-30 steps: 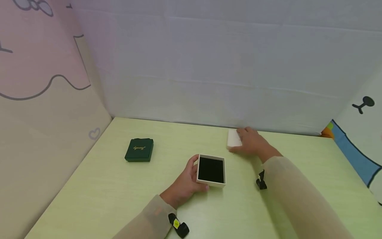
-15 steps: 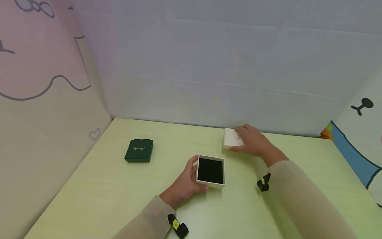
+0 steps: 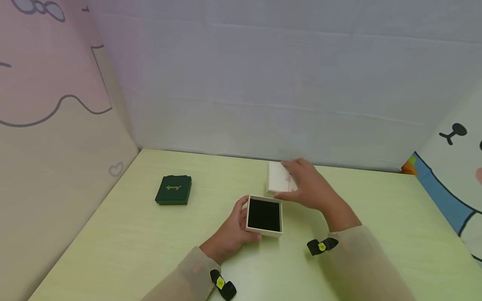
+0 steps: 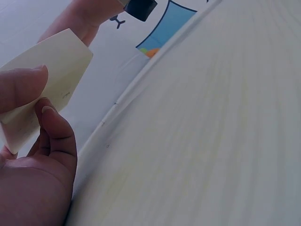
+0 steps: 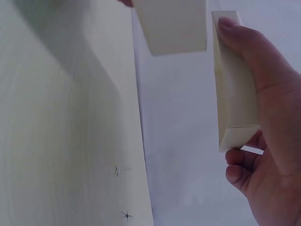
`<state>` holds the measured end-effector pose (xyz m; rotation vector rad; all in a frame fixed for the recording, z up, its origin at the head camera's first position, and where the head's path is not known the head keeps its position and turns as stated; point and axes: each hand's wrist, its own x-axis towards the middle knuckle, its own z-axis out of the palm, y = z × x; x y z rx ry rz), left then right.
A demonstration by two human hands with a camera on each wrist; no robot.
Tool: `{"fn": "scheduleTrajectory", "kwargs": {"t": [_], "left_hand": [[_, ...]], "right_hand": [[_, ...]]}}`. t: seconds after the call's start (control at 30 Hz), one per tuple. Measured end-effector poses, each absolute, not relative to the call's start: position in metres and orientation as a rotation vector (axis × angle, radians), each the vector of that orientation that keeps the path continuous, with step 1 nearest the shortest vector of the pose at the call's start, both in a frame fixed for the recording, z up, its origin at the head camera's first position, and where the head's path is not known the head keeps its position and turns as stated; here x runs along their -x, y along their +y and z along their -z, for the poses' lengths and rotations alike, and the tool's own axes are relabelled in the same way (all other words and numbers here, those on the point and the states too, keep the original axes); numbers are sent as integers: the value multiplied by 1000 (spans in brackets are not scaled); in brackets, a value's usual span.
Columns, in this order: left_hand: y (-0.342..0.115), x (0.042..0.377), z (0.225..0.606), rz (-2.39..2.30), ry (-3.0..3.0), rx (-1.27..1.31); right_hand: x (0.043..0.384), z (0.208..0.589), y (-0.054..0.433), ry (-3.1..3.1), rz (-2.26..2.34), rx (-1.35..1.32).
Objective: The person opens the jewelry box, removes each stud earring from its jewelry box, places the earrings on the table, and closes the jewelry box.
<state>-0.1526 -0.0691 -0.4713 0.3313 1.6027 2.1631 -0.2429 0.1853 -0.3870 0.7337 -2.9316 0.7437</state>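
My left hand [image 3: 231, 234] grips a small square white box [image 3: 263, 233] by its left side, above the table. A black insert [image 3: 265, 214] fills its uncovered top. Behind and slightly right of it, my right hand [image 3: 310, 188] holds a white box lid [image 3: 278, 177] with a faint pink print. In the right wrist view the lid [image 5: 241, 94] is hollow underneath, pinched between thumb and fingers, and apart from the box [image 5: 174, 28]. The left wrist view shows the box's pale underside [image 4: 66, 70] with thumb and fingers on it.
A dark green box [image 3: 174, 190] with gold lettering lies on the left of the pale yellow-green table [image 3: 124, 251]. A tiny star-shaped piece [image 5: 126, 215] and another small piece [image 5: 117, 170] appear on the tabletop. White and printed cloth walls [image 3: 263, 83] enclose the table.
My right hand has brought the white lid leftward and nearer the box, and more of its print shows. The left hand and box have stayed almost still.
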Motion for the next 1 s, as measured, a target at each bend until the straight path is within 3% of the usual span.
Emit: {"fn": "scheduleTrajectory", "kwargs": {"t": [0.37, 1.0], "left_hand": [[-70, 151, 472, -2152, 1585, -358], [-70, 155, 472, -2154, 1591, -313]], "right_hand": [[204, 383, 166, -2813, -844, -755], [176, 368, 150, -2802, -685, -769]]}}
